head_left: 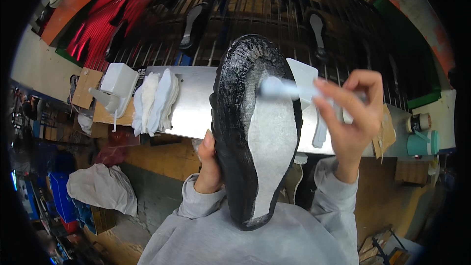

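Observation:
A black shoe upper (228,113) is held sole side up in front of me, its toe pointing away. A pale insole board (272,137) covers the middle of its underside, and the black margin around the toe looks wet and shiny. My left hand (209,172) grips the shoe's left side, with the thumb showing and the other fingers hidden behind it. Between the thumb and fingers of my right hand (352,113) is a pale brush (284,90), smeared by motion. Its head lies over the forepart, near the edge of the board; whether it touches cannot be made out.
Behind the shoe runs a metal bench (191,103) carrying a stack of white sole-shaped pieces (155,100) and a white dispenser (117,86). Beyond it, a barred rack (235,19) bears several dark shoes, under red light at left. A teal jug (423,143) stands at right.

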The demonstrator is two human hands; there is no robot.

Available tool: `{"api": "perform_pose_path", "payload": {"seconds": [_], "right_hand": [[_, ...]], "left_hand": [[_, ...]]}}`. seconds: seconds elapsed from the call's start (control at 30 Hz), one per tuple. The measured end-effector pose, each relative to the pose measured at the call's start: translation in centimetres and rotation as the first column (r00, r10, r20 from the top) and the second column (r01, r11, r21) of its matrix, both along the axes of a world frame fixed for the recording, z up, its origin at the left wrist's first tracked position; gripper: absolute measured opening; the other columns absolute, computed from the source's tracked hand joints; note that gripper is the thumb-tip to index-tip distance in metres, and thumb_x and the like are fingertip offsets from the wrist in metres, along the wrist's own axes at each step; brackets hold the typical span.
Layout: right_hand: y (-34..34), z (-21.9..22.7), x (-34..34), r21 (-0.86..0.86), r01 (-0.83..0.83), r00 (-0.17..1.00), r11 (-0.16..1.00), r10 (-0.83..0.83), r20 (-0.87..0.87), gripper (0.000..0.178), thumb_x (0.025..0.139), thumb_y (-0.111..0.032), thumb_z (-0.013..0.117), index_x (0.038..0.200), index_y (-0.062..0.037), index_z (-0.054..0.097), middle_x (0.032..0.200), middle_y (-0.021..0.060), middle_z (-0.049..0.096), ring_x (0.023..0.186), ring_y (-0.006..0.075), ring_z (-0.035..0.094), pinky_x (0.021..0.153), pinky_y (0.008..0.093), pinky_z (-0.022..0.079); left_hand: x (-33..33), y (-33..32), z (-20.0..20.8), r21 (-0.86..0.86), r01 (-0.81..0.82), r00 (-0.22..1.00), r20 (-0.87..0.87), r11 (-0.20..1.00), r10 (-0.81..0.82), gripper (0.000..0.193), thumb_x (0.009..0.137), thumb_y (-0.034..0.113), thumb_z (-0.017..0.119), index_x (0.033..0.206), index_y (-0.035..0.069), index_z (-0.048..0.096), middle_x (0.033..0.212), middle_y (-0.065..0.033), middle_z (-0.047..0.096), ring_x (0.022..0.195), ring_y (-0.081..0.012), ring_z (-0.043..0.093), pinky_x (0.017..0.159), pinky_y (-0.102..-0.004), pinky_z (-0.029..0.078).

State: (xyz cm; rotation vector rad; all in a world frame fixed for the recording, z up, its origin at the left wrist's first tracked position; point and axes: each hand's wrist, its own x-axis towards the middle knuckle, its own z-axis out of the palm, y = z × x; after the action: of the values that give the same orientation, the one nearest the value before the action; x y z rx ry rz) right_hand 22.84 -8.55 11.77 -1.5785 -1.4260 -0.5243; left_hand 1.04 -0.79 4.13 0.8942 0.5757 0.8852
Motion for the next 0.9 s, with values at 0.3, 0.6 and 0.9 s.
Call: {"api": "perform_pose_path", "payload": {"seconds": [0.3, 0.6, 0.9], "right_hand": [[-3.0, 0.7, 0.0, -0.11, -0.107, 0.993, 0.988, 0.111, 0.031, 0.036, 0.059, -0.016, 0.09, 0.094, -0.0144, 0.083, 0.091, 0.003, 0.047, 0.08, 0.0168, 0.049, 0.065, 0.0283, 0.039], [-1.8, 0.2, -0.1, 0.033, -0.027, 0.998, 0.999, 0.028, -0.053, 0.034, 0.064, -0.013, 0.09, 0.097, -0.017, 0.082, 0.09, 0.0006, 0.047, 0.078, 0.0153, 0.048, 0.065, 0.0272, 0.039], [-6.0, -4.4, -2.5, -0.24, -0.36, 0.913, 0.902, 0.287, -0.289, 0.03, 0.064, -0.031, 0.087, 0.094, -0.0252, 0.084, 0.078, -0.0023, 0.046, 0.074, 0.0173, 0.043, 0.071, 0.0292, 0.028]], "left_hand": [[-0.7, 0.7, 0.1, -0.036, -0.104, 0.994, 0.038, 0.994, 0.105, 0.067, 0.103, 0.061, 0.03, 0.133, 0.005, 0.054, 0.116, -0.0078, 0.066, 0.102, -0.0168, 0.063, 0.087, -0.0333, 0.053], [1.0, 0.8, 1.3, -0.072, -0.027, 0.998, 0.052, 0.997, 0.031, 0.068, 0.102, 0.062, 0.034, 0.136, 0.007, 0.053, 0.123, -0.0086, 0.063, 0.11, -0.018, 0.06, 0.097, -0.0323, 0.048], [1.0, 3.6, 1.0, -0.149, -0.119, 0.993, 0.003, 0.982, 0.121, 0.073, 0.099, 0.068, 0.036, 0.141, 0.009, 0.05, 0.13, -0.0082, 0.06, 0.116, -0.0199, 0.059, 0.1, -0.0336, 0.047]]}}
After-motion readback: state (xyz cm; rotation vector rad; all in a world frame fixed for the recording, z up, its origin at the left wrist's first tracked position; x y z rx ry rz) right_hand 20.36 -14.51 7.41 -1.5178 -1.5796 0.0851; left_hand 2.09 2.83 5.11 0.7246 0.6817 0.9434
